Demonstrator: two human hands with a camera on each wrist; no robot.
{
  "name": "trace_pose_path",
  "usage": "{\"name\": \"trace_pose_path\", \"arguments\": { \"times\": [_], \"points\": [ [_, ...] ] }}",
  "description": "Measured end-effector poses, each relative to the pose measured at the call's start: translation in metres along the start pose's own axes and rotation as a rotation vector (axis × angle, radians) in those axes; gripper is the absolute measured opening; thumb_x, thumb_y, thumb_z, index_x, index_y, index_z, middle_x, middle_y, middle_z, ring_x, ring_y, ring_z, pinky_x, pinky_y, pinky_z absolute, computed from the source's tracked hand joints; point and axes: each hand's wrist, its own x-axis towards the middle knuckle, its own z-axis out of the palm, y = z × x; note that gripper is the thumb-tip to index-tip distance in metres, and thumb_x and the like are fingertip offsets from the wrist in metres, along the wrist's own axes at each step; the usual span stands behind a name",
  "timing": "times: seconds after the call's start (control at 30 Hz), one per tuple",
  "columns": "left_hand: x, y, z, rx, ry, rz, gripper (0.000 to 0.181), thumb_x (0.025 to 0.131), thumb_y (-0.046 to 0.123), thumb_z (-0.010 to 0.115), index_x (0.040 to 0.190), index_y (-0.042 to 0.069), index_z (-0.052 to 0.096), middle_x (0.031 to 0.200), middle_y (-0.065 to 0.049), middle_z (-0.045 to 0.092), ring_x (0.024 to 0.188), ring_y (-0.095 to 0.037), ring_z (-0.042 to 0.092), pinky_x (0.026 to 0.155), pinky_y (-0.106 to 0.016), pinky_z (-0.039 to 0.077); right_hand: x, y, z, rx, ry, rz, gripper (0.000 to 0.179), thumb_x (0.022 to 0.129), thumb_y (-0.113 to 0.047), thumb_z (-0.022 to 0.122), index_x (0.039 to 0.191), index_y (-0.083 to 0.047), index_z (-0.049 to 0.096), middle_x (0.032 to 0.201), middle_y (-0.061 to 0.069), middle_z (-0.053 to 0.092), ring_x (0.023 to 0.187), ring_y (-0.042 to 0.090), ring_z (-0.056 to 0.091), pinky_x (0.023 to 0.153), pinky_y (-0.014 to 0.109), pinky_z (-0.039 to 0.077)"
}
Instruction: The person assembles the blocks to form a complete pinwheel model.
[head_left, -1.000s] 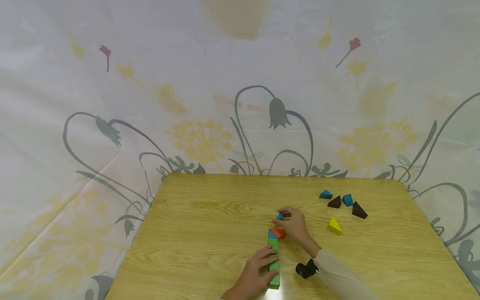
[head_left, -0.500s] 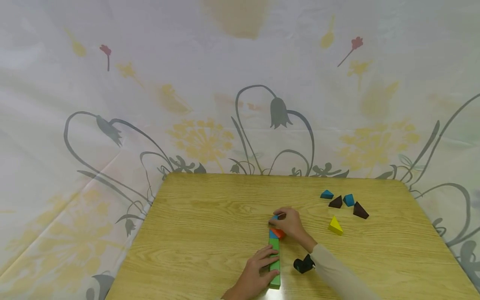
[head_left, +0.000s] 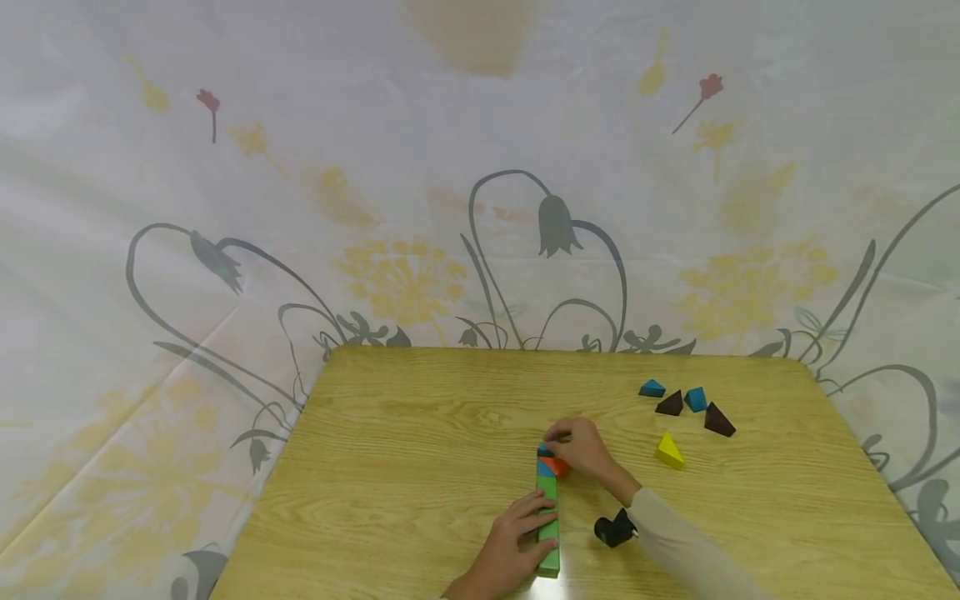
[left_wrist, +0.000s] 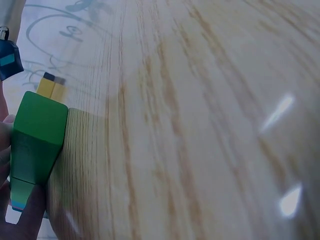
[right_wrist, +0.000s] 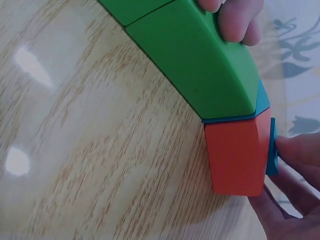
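Note:
A row of green blocks (right_wrist: pixel 195 65) lies end to end on the table, a seam showing between two of them. My left hand (head_left: pixel 504 546) grips this row from the left, its fingers across the top and side. At the far end sit a blue triangular block (head_left: pixel 545 469) and a red block (right_wrist: pixel 235 157), fitted against each other. My right hand (head_left: pixel 582 450) pinches a small blue block (right_wrist: pixel 272 150) between thumb and fingers, right at the red block's far side. The right fingertips partly hide that piece in the head view.
At the back right lie two blue blocks (head_left: pixel 696 400), two dark brown blocks (head_left: pixel 719 420) and a yellow triangular block (head_left: pixel 669 451). A black device (head_left: pixel 614 529) sits by the right sleeve. A flowered sheet (head_left: pixel 405 208) hangs behind the table (head_left: pixel 390 450).
My right hand has brought the small blue block left and nearer, from beyond the row down against the red block. The left hand has stayed on the green blocks.

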Motion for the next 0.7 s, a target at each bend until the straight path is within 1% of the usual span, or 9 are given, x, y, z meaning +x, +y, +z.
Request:
{"name": "trace_pose_path", "arguments": {
  "times": [0.13,0.2,0.27,0.43,0.53,0.7],
  "points": [
    [-0.0002,0.0003,-0.0002,0.01,0.001,0.001,0.035,0.089,0.018,0.067,0.118,-0.001,0.064,0.128,-0.008,0.058,0.127,-0.031,0.045,0.101,-0.04,0.043,-0.0023,0.0003,-0.0025,0.007,-0.057,-0.026,0.008,0.084,0.004,0.066,0.089,0.002,0.071,0.094,0.012,0.067,0.088,0.031,0.064,0.074,0.034,0.057],
    [-0.0001,0.0004,-0.0005,0.015,0.004,0.006,0.035,0.088,0.017,0.067,0.118,-0.001,0.064,0.128,-0.008,0.058,0.127,-0.031,0.046,0.101,-0.04,0.043,-0.0035,0.0004,-0.0039,0.003,-0.082,-0.036,0.009,0.083,0.005,0.067,0.09,0.002,0.071,0.097,0.012,0.066,0.091,0.032,0.064,0.075,0.033,0.057],
    [0.0001,0.0006,-0.001,0.022,0.005,0.011,0.035,0.088,0.017,0.068,0.118,-0.001,0.064,0.128,-0.008,0.058,0.127,-0.031,0.046,0.101,-0.04,0.044,-0.0042,0.001,-0.0048,-0.007,-0.102,-0.064,0.01,0.082,0.004,0.069,0.091,0.003,0.071,0.097,0.013,0.067,0.09,0.032,0.064,0.075,0.033,0.057],
    [0.0005,0.0019,-0.0023,0.019,-0.005,0.006,0.036,0.088,0.017,0.067,0.119,-0.002,0.063,0.128,-0.009,0.058,0.127,-0.031,0.045,0.1,-0.04,0.044,-0.0053,0.002,-0.0051,-0.04,-0.124,-0.134,0.012,0.08,-0.001,0.074,0.091,0.003,0.07,0.095,0.01,0.067,0.087,0.029,0.064,0.074,0.03,0.057],
    [0.0006,0.0028,-0.0029,0.012,-0.009,0.0,0.036,0.089,0.017,0.066,0.119,-0.002,0.063,0.129,-0.009,0.057,0.128,-0.031,0.045,0.1,-0.04,0.044,-0.0058,0.0013,-0.0048,-0.031,-0.136,-0.139,0.014,0.08,-0.004,0.075,0.091,0.003,0.07,0.096,0.01,0.066,0.087,0.029,0.064,0.074,0.029,0.057],
    [0.0006,0.0032,-0.0025,0.011,-0.003,0.008,0.035,0.088,0.015,0.067,0.118,-0.003,0.063,0.128,-0.01,0.058,0.127,-0.032,0.045,0.1,-0.04,0.044,-0.0073,0.0007,-0.0054,-0.02,-0.154,-0.146,0.013,0.082,-0.003,0.072,0.093,0.004,0.07,0.098,0.012,0.065,0.088,0.031,0.063,0.074,0.028,0.057]
  ]
}}
